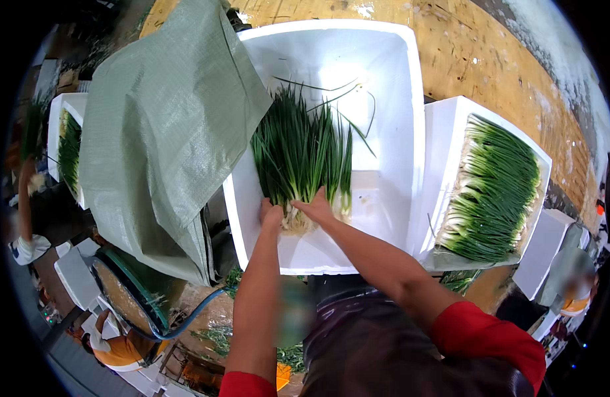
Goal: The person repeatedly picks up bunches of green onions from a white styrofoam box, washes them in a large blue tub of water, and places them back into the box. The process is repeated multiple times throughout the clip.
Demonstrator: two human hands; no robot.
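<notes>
Both hands reach into a white foam box (391, 99). My left hand (271, 213) and my right hand (317, 206) hold the white root ends of a wide bunch of green onions (297, 149) from either side. The roots point towards me and the dark green tops towards the far wall. A few stalks (345, 173) lie just right of my right hand. Loose green leaves (354, 126) are scattered on the box floor beyond the bunch. My fingertips are partly hidden among the stalks.
A grey-green woven sheet (175, 139) drapes over the box's left side. At right stands another foam box (446, 129) packed with green onions (493, 193). A round tub (128, 288) with water and a blue hose (195, 315) are lower left. Other people work at both sides.
</notes>
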